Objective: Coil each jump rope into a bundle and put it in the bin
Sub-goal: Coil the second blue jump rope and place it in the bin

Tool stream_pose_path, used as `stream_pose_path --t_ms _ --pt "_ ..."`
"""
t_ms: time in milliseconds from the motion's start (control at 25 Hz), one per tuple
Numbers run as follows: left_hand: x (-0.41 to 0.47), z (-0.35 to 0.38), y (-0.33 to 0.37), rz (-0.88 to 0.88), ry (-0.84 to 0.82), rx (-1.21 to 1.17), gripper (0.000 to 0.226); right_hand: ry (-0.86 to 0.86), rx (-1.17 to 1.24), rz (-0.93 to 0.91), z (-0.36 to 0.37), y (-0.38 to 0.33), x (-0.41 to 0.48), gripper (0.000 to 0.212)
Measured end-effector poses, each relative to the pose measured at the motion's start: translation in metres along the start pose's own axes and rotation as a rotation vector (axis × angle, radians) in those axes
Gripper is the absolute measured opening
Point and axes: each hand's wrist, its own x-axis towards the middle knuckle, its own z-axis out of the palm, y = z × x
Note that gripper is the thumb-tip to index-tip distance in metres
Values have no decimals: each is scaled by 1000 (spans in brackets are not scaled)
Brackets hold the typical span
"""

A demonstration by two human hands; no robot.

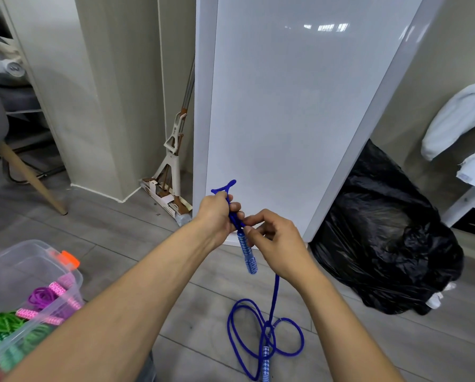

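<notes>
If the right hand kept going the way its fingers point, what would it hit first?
First the blue jump rope, which the right hand pinches above the handle; just beyond, the left hand gripping the folds. Depth is unclear.

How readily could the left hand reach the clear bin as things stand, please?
Probably yes: the bin sits open on the floor to the left with nothing between, though the left hand grips the blue jump rope, mostly uncoiled.

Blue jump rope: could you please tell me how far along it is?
Done: coiled purple rope and green rope lie in the clear plastic bin. In hand: left hand and right hand grip the partly folded blue rope. Left: loose cord on the floor, then binning.
</notes>
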Motion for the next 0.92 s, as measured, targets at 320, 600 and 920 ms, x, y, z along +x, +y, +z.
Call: stream_pose_path --t_ms 320,600,920 --pt "15 -23 24 373 31 583 31 -342 -198 178 -36 13 -6 25" --pt "12 -25 21 366 10 810 18 66 -449 148 -60 27 -3 22" --pt "-17 -4 -11 398 -351 1026 18 275 -8 45 -39 12 6 8"
